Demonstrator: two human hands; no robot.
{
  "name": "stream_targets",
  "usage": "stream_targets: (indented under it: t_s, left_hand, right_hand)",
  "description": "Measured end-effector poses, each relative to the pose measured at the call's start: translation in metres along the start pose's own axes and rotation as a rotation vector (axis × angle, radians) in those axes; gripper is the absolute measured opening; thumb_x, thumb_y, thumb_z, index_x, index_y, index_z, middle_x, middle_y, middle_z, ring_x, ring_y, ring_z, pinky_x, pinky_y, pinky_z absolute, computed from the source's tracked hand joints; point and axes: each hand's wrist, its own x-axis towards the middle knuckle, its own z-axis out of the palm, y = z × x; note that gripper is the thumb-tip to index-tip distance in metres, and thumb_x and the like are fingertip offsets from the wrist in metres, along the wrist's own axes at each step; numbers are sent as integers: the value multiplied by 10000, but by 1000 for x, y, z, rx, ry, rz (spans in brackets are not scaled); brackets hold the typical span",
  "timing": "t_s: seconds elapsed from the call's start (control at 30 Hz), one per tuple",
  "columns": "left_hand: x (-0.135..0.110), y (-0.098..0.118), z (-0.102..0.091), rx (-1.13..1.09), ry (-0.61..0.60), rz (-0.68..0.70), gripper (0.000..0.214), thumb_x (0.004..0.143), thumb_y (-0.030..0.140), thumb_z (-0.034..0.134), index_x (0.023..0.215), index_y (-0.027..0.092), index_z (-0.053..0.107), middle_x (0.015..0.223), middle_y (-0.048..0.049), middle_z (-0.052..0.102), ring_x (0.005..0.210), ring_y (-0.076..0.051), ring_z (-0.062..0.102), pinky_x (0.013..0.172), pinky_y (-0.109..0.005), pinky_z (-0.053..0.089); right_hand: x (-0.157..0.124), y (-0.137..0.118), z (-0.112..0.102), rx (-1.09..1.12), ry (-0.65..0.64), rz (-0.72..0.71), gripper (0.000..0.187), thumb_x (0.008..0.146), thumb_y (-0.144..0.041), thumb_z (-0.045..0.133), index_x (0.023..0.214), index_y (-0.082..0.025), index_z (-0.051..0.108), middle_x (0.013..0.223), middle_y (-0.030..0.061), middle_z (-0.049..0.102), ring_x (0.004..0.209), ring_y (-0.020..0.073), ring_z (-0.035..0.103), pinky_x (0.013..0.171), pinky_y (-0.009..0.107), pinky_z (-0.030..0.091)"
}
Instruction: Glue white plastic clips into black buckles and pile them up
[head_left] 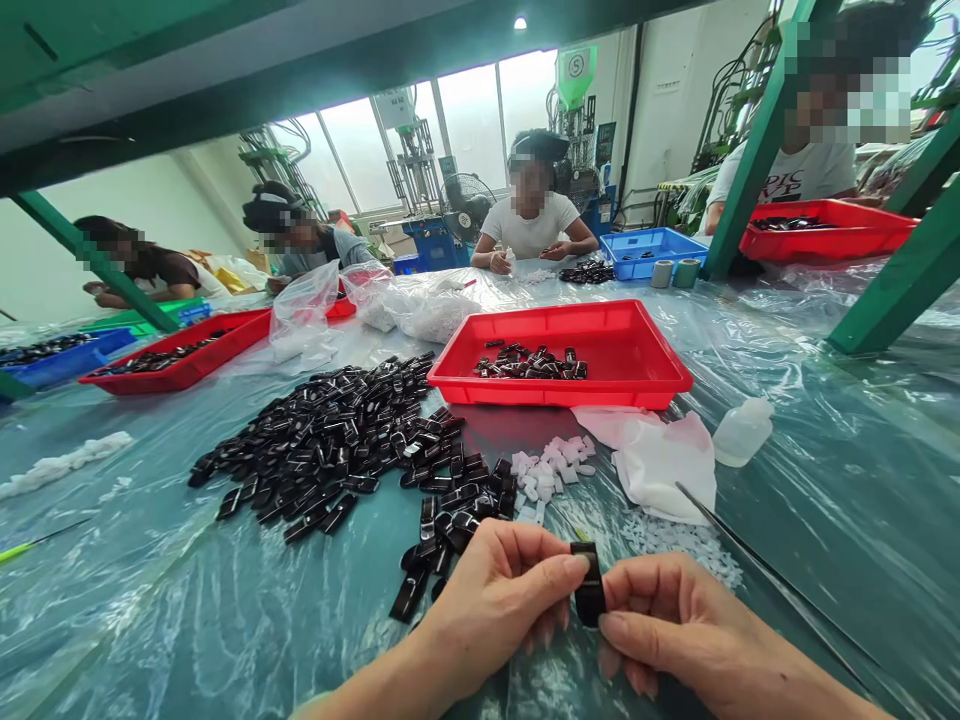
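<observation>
Between my two hands is a small glossy black plastic piece (589, 588), held upright. My left hand (506, 590) pinches its upper left edge with thumb and fingers. On the other side, my right hand (667, 620) has thumb and fingertips closed at its lower right edge. A large pile of similar black pieces (330, 440) spreads to the left and reaches close to my left hand. Just beyond my hands lie small white blocks (551, 468) in a heap. Tiny translucent bits (686, 545) are scattered beyond my right hand.
A red tray (562, 395) with some black pieces stands ahead. Long metal tweezers (765, 565), a white cloth (667, 465) and a translucent bottle (742, 432) lie to the right. Green posts (900, 280) rise from the plastic-covered table. Several people sit across, with more trays.
</observation>
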Motion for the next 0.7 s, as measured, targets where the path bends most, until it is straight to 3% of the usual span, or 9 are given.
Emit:
stream_targets:
  t_s: [0.4,0.57,0.7]
  left_hand:
    - [3,-2,-1,-93,12,-3,416,756,465,587,525,126,518,466,-10,485,369,-54,388,343,-154,249]
    - [0,-1,-1,2,-49,60,334,706,428,673,664,99,636,505,8,477,415,-53,389,382,-151,287]
    - [-3,2,-1,37,-53,151,275,693,374,698,701,99,692,671,-13,494,480,-65,435,389,-155,349]
  right_hand:
    - [-2,0,-1,-26,-16,-46,103,718,-230,601,712,-129,623,624,1,592,555,88,434,563,215,334]
    - [1,2,-2,-58,-16,-78,102,719,-218,598,679,-127,620,602,-5,590,541,81,435,542,203,336]
    - [-2,1,-2,-170,-10,-107,144,757,-255,576,723,-135,648,617,-4,592,552,90,442,529,205,339]
